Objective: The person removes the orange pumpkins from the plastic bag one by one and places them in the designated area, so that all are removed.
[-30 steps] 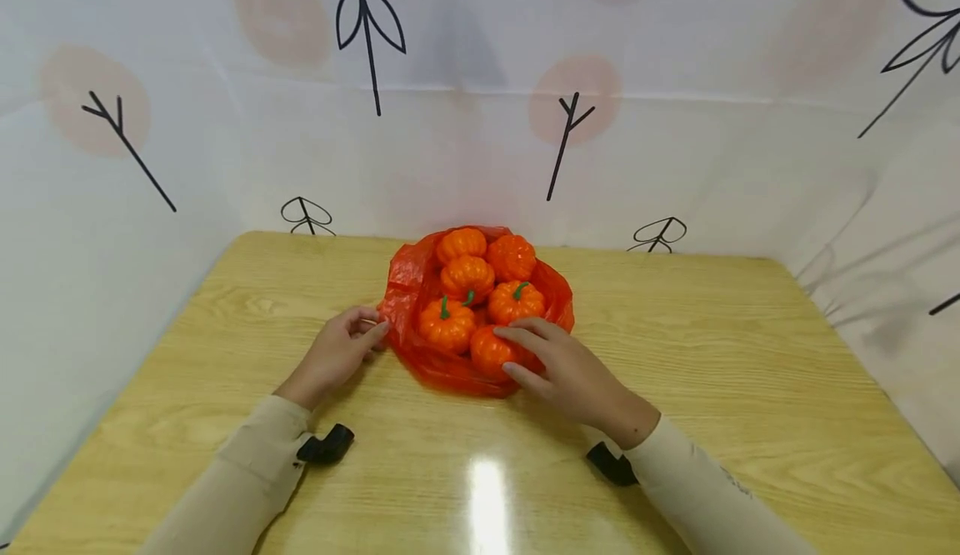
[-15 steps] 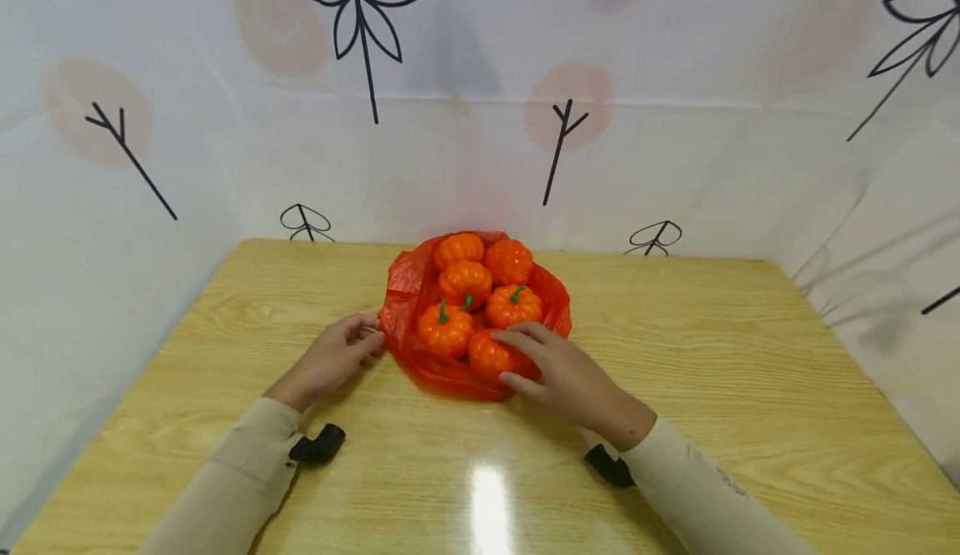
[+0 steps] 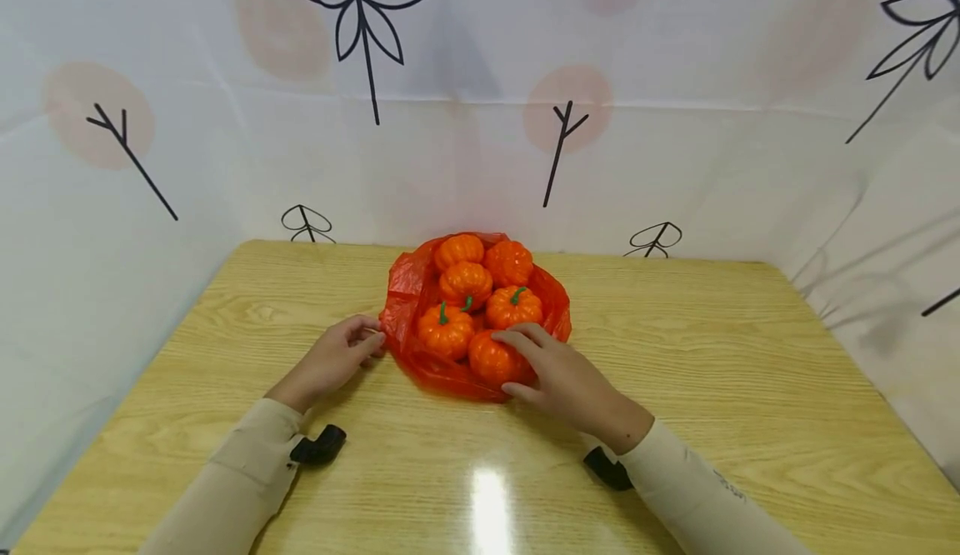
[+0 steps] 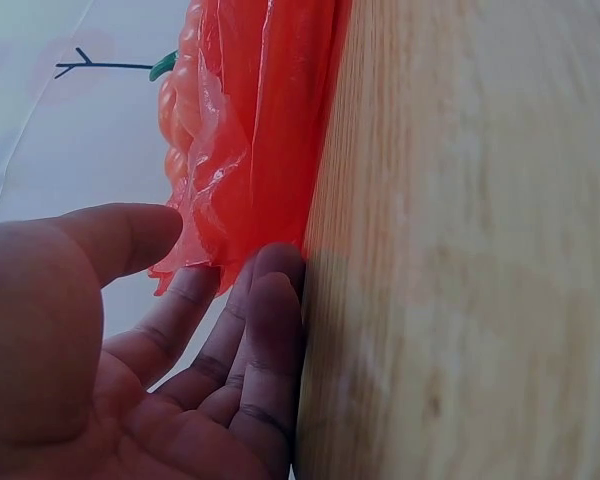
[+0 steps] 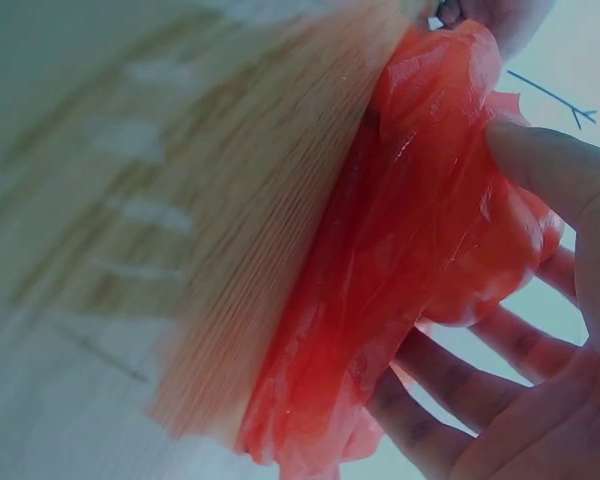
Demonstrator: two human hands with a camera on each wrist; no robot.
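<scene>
A red plastic bag (image 3: 407,288) lies spread open on the table, its rim folded down around several small orange toy pumpkins. My left hand (image 3: 341,357) pinches the bag's left edge; in the left wrist view the crinkled film (image 4: 205,225) runs between thumb and index finger. At the bag's front right, my right hand (image 3: 566,376) has its thumb and fingers around the nearest pumpkin (image 3: 491,359). In the right wrist view that pumpkin (image 5: 490,270) is partly covered by the film. Green stems top some pumpkins, such as the left one (image 3: 446,334) and the right one (image 3: 513,307).
The wooden table (image 3: 675,355) extends to both sides and toward the front. A white cloth (image 3: 465,163) with line-drawn plants hangs behind it. Black wrist mounts (image 3: 318,445) stick out from the sleeves.
The head view has shifted slightly, so the scene sits a little lower. Both hands, the bag and the pumpkins stay almost where they were.
</scene>
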